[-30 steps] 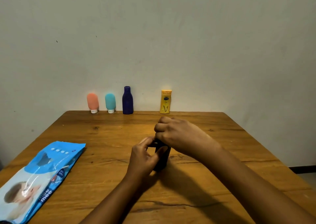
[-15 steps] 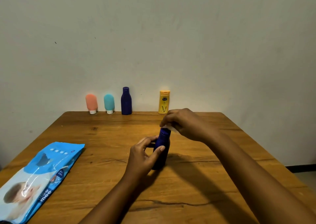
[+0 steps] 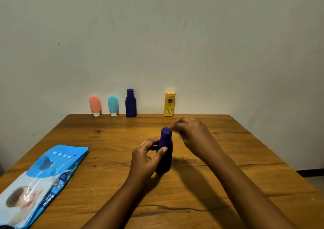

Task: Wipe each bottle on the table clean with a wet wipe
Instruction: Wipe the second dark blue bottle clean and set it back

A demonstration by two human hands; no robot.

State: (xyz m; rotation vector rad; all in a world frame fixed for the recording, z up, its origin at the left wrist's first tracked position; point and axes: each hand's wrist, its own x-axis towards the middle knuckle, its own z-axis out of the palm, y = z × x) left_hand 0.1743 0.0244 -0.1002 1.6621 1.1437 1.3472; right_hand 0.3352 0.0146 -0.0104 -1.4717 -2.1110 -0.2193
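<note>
Dark blue bottle (image 3: 164, 151) upright near the middle of a wooden table (image 3: 228, 158), base on the wood, round cap (image 3: 166, 131) on top. Left hand (image 3: 145, 157) clamped on the bottle's body from the left side, thumb across the front, fingers curled round the far side. Right hand (image 3: 191, 132) raised just to the right of the cap, fingers bunched together with the tips touching or almost touching the cap's edge; motion-blurred, with a faint pale patch beneath the fingers, so impossible to tell whether anything is pinched there. Both forearms reaching in from the bottom edge, dark shadow on the wood beneath them.

To the left, near the table's front corner, a flat blue and white pack of wet wipes (image 3: 40, 181), well apart from the held bottle.

Along the table's far edge, against a plain pale wall (image 3: 157, 36), a row of four more containers, all upright. From left to right: an orange tube (image 3: 95, 105) standing on its white cap, a teal tube (image 3: 113, 105) likewise just beside it, a taller dark blue bottle at the back (image 3: 130, 104), then, after a wider gap, a yellow bottle (image 3: 169, 105) with a printed label.
</note>
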